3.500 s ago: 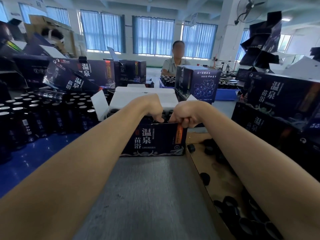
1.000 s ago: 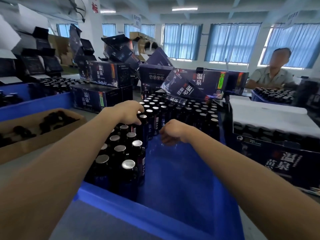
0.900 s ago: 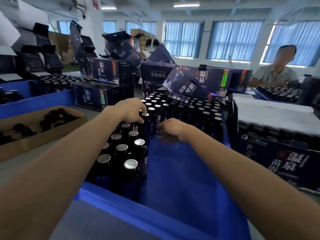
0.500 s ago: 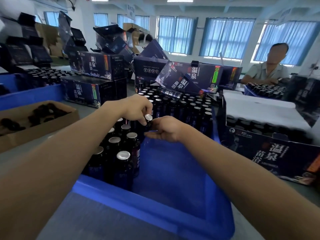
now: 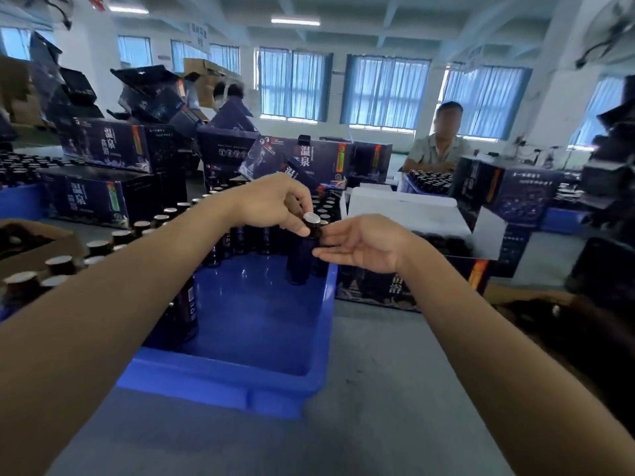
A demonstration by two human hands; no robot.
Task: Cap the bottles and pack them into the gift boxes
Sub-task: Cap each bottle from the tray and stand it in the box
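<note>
My left hand (image 5: pixel 271 202) pinches the neck of a dark bottle (image 5: pixel 302 255) with a silver foil top, holding it upright above the right end of the blue crate (image 5: pixel 220 379). My right hand (image 5: pixel 364 243) is beside the bottle, fingers straight and palm up, fingertips touching its side. Several more foil-topped bottles (image 5: pixel 62 266) stand in the crate's left part. An open dark gift box (image 5: pixel 412 269) with white flaps sits just right of the crate, bottles inside it.
A cardboard tray of black caps (image 5: pixel 549 314) lies at the right, another cardboard tray (image 5: pixel 37 242) at the left. Stacked dark gift boxes (image 5: pixel 113 146) stand behind the crate. A seated person (image 5: pixel 439 146) is across the table. Grey tabletop (image 5: pixel 378 407) lies in front.
My left hand has lifted one bottle out of the crate and carried it right. My right hand has opened and come against the bottle. The view has swung right.
</note>
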